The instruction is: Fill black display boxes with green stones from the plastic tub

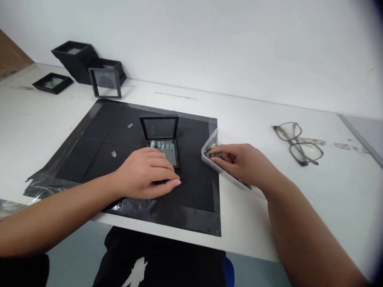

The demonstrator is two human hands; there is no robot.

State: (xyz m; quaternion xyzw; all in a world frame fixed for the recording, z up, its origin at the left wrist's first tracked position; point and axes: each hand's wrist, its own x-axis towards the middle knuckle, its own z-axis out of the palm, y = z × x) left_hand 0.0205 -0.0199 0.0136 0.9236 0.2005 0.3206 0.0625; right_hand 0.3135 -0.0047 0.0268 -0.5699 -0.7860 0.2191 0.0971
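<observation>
A small black display box (pixel 175 156) lies open on a black mat (pixel 194 191), its lid (pixel 159 127) standing upright and a row of pale green stones (pixel 163 145) along its back edge. My left hand (pixel 146 173) rests on the box's front edge, fingers curled together over it. My right hand (pixel 242 161) reaches into a clear plastic container (pixel 209 149) at the mat's right edge. Its fingertips pinch at green pieces inside; what they grip is too small to name.
Two small loose stones (pixel 113 154) lie on the mat's left part. A pair of glasses (pixel 297 142) lies on the white table at right. Black boxes (pixel 86 59), an upright frame (pixel 105 82) and a flat tray (pixel 52 83) stand at the back left.
</observation>
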